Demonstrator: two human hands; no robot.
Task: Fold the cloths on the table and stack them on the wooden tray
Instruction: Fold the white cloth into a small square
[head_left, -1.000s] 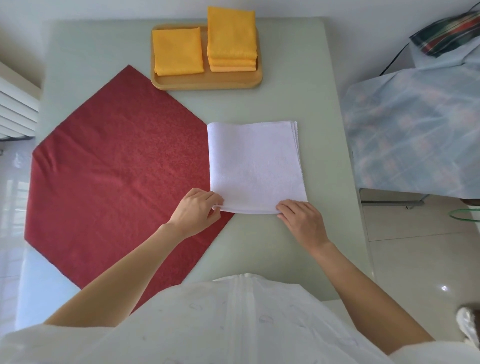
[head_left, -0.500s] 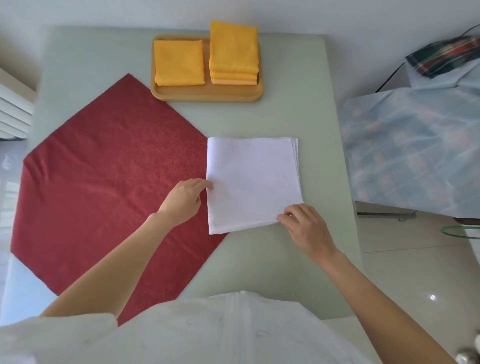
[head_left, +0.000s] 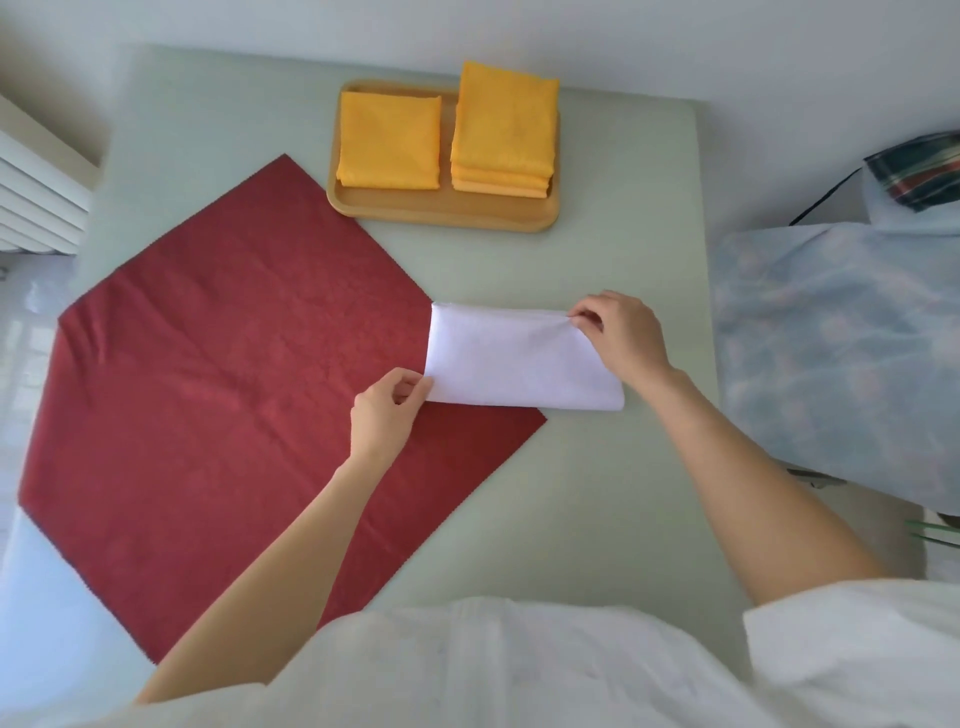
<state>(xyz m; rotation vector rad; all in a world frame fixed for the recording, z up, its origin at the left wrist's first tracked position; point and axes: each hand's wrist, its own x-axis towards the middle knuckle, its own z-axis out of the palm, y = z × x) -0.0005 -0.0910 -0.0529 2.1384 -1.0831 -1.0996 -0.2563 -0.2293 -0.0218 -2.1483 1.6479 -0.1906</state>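
A white cloth (head_left: 514, 364) lies at the table's middle, folded over into a narrow band, its left end overlapping a large dark red cloth (head_left: 249, 374) spread flat. My left hand (head_left: 387, 410) pinches the white cloth's near left corner. My right hand (head_left: 621, 335) pinches its far right corner, pulled over the top. At the back stands the wooden tray (head_left: 447, 210) with one folded yellow cloth (head_left: 389, 140) on its left and a stack of folded yellow cloths (head_left: 504, 130) on its right.
The pale green table (head_left: 597, 499) ends close on the right, where a covered piece of furniture (head_left: 841, 353) stands beside it. A white radiator (head_left: 36, 192) is at the far left. My white garment fills the bottom.
My right hand has carried the white cloth's near edge up and over to the far edge, halving the square into a band. My left hand has stayed at the near left corner.
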